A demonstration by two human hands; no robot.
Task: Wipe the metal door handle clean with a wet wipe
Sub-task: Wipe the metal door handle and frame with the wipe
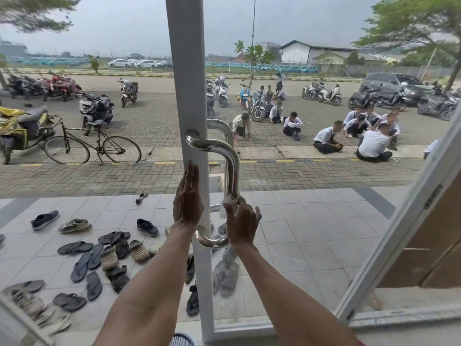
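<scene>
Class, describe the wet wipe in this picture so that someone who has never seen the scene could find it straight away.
Find the white door frame running down the middle, then the shiny metal door handle curving off its right side. Low on the handle's upright bar, the right hand presses the wet wipe: a small, pale, crumpled sheet against polished steel.

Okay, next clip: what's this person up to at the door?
A person is cleaning the metal door handle on a white-framed glass door. The right hand wraps a wet wipe around the lower part of the handle's upright bar. The left hand lies flat and open against the white door frame, seemingly steadying the door. The upper bend of the handle is free of both hands.
</scene>
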